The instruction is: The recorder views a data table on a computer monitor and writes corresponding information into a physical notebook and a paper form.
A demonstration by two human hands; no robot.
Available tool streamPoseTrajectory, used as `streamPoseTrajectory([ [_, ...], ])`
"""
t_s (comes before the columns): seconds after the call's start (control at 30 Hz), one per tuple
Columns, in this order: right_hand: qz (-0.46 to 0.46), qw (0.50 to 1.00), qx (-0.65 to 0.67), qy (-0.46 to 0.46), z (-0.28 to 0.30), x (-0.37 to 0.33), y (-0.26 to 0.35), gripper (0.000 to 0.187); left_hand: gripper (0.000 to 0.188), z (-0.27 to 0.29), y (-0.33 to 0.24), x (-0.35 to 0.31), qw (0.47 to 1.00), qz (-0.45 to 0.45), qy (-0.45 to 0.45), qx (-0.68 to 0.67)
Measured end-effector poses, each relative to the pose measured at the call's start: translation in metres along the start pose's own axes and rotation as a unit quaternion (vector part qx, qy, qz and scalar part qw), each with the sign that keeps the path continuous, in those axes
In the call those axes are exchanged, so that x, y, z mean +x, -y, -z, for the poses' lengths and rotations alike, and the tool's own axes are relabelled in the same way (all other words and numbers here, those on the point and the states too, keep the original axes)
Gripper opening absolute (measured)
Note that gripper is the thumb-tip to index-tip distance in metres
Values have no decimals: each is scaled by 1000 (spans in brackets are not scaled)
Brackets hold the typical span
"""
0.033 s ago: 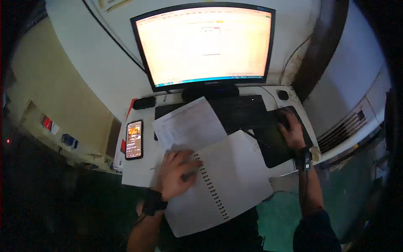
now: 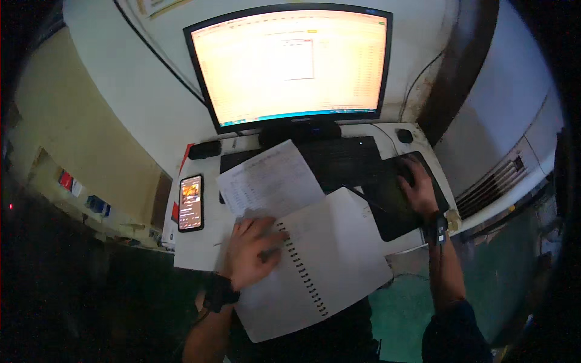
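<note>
A white spiral notebook (image 2: 339, 242) lies spread before me, its black wire binding running between the two pages. On its left page rests my left hand (image 2: 254, 249), fingers loosely bent and apart, fingertips near the binding. A dark patch shows between thumb and fingers; I cannot make out whether it is shadow. Just beyond the fingers, a sheet of paper (image 2: 272, 178) with faint writing slants over the keyboard (image 2: 345, 160). At the right, my right hand (image 2: 419, 187) is wrapped over a dark computer mouse (image 2: 405, 173), mostly hidden beneath it, on a black mouse pad (image 2: 396, 221).
A lit monitor (image 2: 290, 66) stands at the back of the white desk (image 2: 206, 257). Left of the paper lies a phone (image 2: 190, 202) with its screen on, below a small black case (image 2: 204, 149). A small dark object (image 2: 404, 135) sits at the back right corner.
The whole view has shifted very slightly, with the monitor and desk a little further left. Both hands keep their places on the notebook and the mouse.
</note>
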State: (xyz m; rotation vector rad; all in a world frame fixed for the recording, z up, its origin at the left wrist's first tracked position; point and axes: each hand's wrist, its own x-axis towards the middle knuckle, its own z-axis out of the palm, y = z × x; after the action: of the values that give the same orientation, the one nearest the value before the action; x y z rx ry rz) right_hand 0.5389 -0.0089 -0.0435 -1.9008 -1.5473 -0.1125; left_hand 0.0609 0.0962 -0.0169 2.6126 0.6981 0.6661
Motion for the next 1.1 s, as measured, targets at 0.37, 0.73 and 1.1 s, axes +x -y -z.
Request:
streamPoseTrajectory([
  [0.37, -17, 1000, -14, -1, 4, -3, 1, 53, 44, -1, -1, 2, 1000, 1, -11, 7],
  [0.73, -16, 1000, -21, -4, 4, -4, 4, 53, 47, -2, -1, 1, 1000, 7, -14, 1],
  [1.1, 28, 999, -27, 1, 6, 2, -9, 54, 47, -3, 3, -3, 1000, 0, 0, 25],
])
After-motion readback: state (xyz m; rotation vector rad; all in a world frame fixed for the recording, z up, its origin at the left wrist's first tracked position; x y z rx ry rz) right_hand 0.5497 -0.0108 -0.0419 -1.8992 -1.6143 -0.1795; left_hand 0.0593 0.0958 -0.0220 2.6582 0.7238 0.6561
